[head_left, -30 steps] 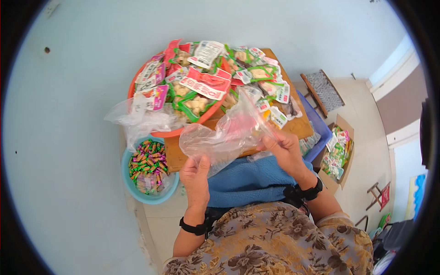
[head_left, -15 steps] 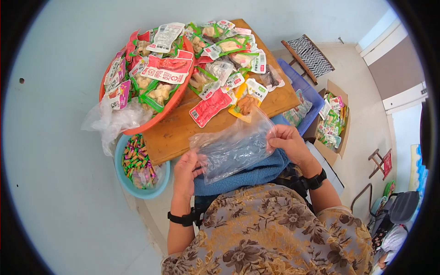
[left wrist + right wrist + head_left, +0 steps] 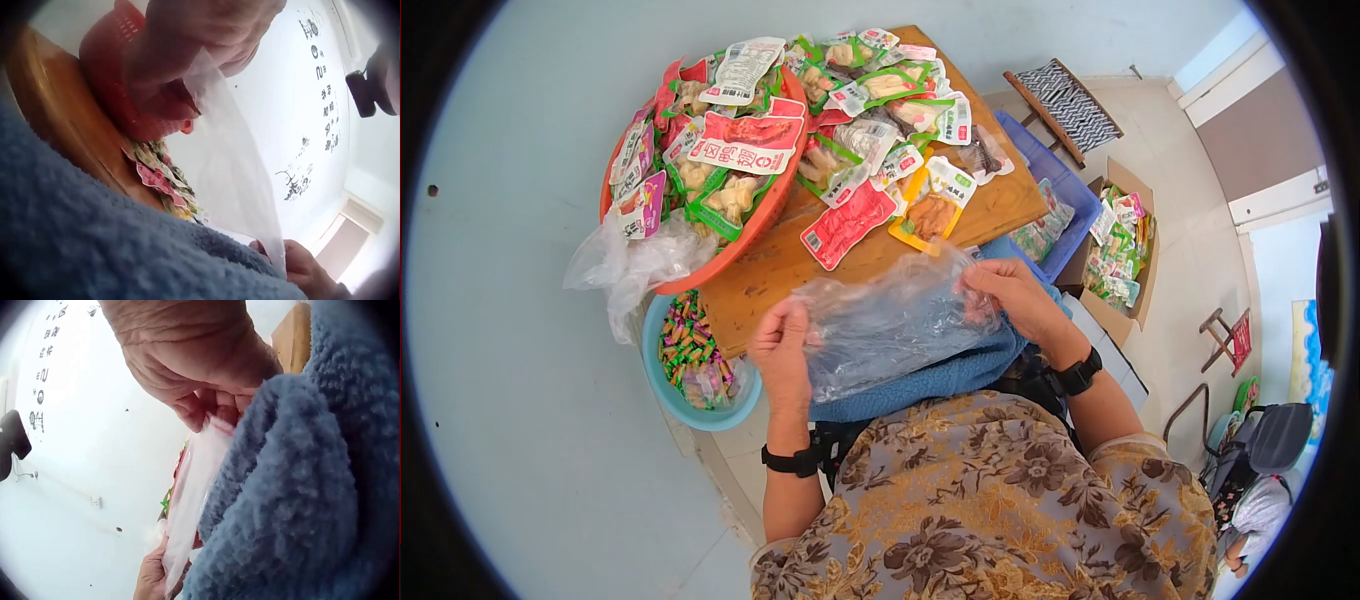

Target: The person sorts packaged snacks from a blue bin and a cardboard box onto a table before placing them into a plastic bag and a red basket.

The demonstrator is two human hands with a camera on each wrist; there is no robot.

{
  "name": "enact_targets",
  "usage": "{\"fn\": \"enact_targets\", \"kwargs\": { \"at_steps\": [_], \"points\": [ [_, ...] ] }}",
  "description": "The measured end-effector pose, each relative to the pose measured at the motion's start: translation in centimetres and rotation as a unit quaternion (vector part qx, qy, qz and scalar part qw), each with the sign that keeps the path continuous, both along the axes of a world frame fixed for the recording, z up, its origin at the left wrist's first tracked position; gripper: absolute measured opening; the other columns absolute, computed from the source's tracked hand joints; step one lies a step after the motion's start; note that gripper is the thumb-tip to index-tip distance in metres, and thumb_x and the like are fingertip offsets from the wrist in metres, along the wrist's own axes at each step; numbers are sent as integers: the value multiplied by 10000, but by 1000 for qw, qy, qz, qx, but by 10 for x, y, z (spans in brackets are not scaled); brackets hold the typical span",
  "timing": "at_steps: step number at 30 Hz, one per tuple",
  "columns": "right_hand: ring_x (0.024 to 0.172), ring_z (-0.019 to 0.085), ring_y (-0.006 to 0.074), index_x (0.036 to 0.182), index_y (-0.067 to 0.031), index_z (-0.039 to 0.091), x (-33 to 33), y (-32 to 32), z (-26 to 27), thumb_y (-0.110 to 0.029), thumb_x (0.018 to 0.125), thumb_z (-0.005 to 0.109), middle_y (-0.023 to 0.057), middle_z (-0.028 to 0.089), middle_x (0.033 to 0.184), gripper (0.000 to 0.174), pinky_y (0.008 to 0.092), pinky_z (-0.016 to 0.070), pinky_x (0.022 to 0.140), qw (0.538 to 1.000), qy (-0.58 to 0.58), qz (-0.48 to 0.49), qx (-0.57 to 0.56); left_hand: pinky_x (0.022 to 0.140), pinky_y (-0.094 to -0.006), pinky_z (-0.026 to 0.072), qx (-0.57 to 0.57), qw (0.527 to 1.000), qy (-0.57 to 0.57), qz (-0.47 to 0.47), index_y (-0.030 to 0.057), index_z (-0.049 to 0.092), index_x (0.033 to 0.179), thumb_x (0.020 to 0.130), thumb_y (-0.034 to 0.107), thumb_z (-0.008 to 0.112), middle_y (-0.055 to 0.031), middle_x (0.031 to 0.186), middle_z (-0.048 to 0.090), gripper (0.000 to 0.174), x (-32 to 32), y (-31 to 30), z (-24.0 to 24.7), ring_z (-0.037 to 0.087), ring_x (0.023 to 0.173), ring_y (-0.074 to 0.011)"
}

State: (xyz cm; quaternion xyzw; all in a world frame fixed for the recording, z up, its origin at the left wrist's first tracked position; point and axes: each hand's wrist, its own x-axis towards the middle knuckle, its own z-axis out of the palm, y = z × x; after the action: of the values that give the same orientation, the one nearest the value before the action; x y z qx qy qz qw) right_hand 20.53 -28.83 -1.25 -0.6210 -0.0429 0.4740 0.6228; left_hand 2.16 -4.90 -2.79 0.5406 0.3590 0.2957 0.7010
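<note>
A clear plastic bag (image 3: 880, 335) is stretched between both hands above a blue fleece cloth (image 3: 920, 385) on the lap. My left hand (image 3: 782, 345) pinches the bag's left side between thumb and fingers. On the other side my right hand (image 3: 1015, 295) pinches its upper right corner, and the right wrist view shows that thumb and fingers meeting at the edge of the bag (image 3: 203, 456). Just beyond, on the wooden table (image 3: 770, 290), lie a red snack packet (image 3: 850, 225) and a yellow-edged packet (image 3: 935, 205).
An orange basket (image 3: 775, 225) heaped with snack packets stands on the table's left, with crumpled plastic bags (image 3: 640, 260) hanging over its rim. Below it is a light-blue basin (image 3: 662, 385) of wrapped sweets. A blue crate (image 3: 1065, 205), a cardboard box (image 3: 1145, 275) and a stool (image 3: 1065, 110) stand right.
The bag, first held up bunched over the table edge, has come down over the lap and been spread wider between both hands. The head view has shifted, so the table sits further left and up.
</note>
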Motion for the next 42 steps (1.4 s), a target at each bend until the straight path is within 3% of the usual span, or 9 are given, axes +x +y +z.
{"fn": "enact_targets", "kwargs": {
  "at_steps": [7, 12, 22, 25, 27, 30, 32, 34, 42],
  "points": [
    [623, 610, 84, 918, -9, 721, -11, 6, -18, -222, 960, 656, 36, 679, 737, 226, 222, 476, 569, 998, -66, -14, 4, 502, -220, 405, -23, 997, -17, 73, 31, 691, 951, 982, 193, 670, 19, 756, 621, 166, -9, 26, -24, 491, 586, -49],
    [591, 634, 102, 912, -5, 714, -15, 19, -16, -185, 965, 651, 48, 679, 728, 197, 239, 516, 538, 995, -20, -89, 29, 476, -219, 383, -156, 987, 44, -12, 67, 673, 974, 967, 195, 682, 35, 731, 606, 128, -13, 31, -12, 503, 557, -46],
    [549, 613, 99, 830, 11, 694, -30, 35, -23, -134, 917, 714, 48, 663, 688, 170, 230, 493, 487, 997, -17, -79, -1, 467, -211, 358, -42, 991, 128, 12, 84, 669, 966, 934, 172, 716, 64, 673, 573, 105, -46, 34, -41, 490, 536, -31],
    [512, 582, 91, 793, 6, 684, -33, 43, -26, -138, 892, 747, 42, 647, 654, 186, 229, 455, 450, 997, -34, -65, -8, 546, -267, 433, 124, 978, 152, 63, 46, 658, 968, 921, 152, 714, 9, 731, 605, 129, -41, 40, -38, 558, 592, -109],
    [512, 575, 83, 786, -9, 673, -34, 45, -29, -154, 895, 758, 41, 646, 642, 200, 219, 438, 451, 998, -45, -30, 11, 669, -357, 496, 584, 746, 288, 139, 12, 649, 992, 895, 118, 707, -82, 835, 631, 155, -32, 36, -22, 620, 704, -234],
    [476, 530, 81, 741, -1, 648, -37, 50, -30, -133, 874, 772, 42, 622, 624, 225, 234, 408, 422, 998, -49, -37, 16, 744, -423, 513, 638, 724, 253, 63, 8, 650, 1027, 865, 112, 712, -143, 935, 629, 202, -17, 12, 8, 633, 806, -318],
    [474, 528, 81, 751, 0, 647, -38, 50, -28, -126, 872, 774, 42, 620, 620, 216, 234, 407, 420, 998, -41, -36, 15, 729, -406, 515, 462, 858, 207, -80, 17, 651, 1036, 850, 153, 745, -132, 918, 629, 249, -3, -22, 16, 635, 801, -296],
    [473, 526, 81, 760, 2, 647, -38, 51, -27, -119, 870, 776, 43, 618, 616, 208, 235, 406, 419, 999, -36, -35, 17, 691, -344, 500, 358, 910, 142, -155, 22, 649, 1023, 817, 128, 770, -99, 877, 629, 262, 14, -57, 19, 602, 755, -223],
    [612, 555, 60, 800, -10, 646, -36, 39, -49, -210, 981, 619, 1, 600, 718, 272, 220, 453, 511, 998, -16, -15, 52, 659, -354, 503, 385, 890, 138, -203, 22, 604, 993, 757, 166, 840, -95, 854, 618, 363, 38, -98, -8, 599, 735, -232]
  ]
}}
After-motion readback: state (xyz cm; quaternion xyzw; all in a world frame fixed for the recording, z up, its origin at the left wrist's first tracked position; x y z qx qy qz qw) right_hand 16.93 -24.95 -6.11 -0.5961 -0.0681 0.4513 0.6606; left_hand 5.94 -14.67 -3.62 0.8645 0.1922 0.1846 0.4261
